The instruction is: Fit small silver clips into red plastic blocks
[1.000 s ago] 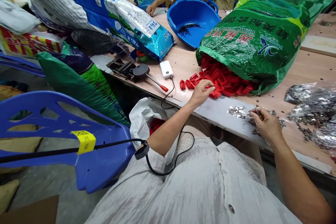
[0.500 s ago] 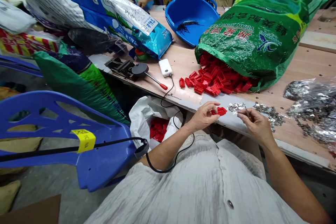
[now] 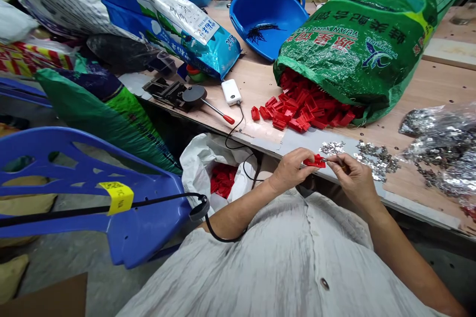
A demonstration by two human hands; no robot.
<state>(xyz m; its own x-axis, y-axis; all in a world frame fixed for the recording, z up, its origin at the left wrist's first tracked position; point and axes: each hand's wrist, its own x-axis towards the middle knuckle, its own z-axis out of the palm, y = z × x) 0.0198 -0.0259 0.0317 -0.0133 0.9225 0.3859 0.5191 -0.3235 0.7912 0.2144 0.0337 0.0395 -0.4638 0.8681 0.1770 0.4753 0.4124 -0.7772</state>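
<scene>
Between the thumb and fingers of my left hand (image 3: 293,170) is a small red plastic part (image 3: 316,161), held just above the table's near edge. My right hand (image 3: 352,178) is closed around the handle of a slim tool (image 3: 342,164), which looks like a screwdriver or tweezers. Its thin tip meets the right end of the red part. Just beyond my hands, small shiny metal pieces (image 3: 332,147) lie on a grey sheet, with a larger heap of metal pieces (image 3: 377,158) to their right. Whether the tip carries a metal piece is too small to tell.
Red parts spill from a green sack (image 3: 345,54). Behind stand a blue basin (image 3: 267,15) with thin dark pieces and a blue bag (image 3: 167,25). A lever tool (image 3: 193,95) and white power bank (image 3: 231,92) lie left. Below hangs a white bag (image 3: 193,158) of red parts.
My right hand has moved left from beside the metal pieces, bringing the tool's tip to the red part. The co-worker's hand at the back has shifted slightly; the view has moved a little.
</scene>
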